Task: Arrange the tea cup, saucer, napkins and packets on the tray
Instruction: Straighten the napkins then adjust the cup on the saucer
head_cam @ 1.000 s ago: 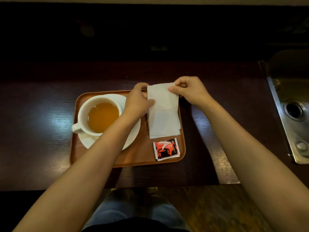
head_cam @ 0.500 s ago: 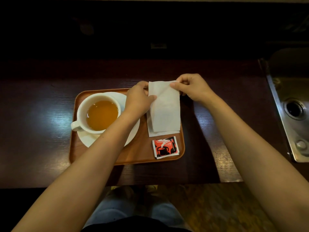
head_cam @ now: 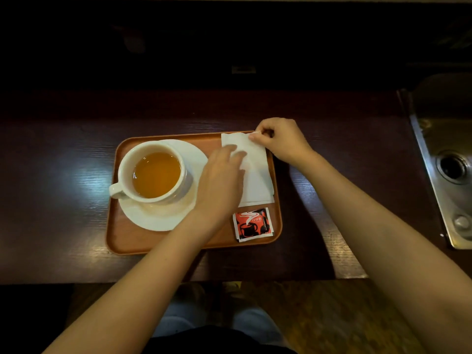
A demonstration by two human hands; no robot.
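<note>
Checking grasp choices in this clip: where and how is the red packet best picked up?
Pinch the packet by its near right corner, coming from the right. It lies flat on the tray, and the left hand and napkins crowd its far-left side.
</note>
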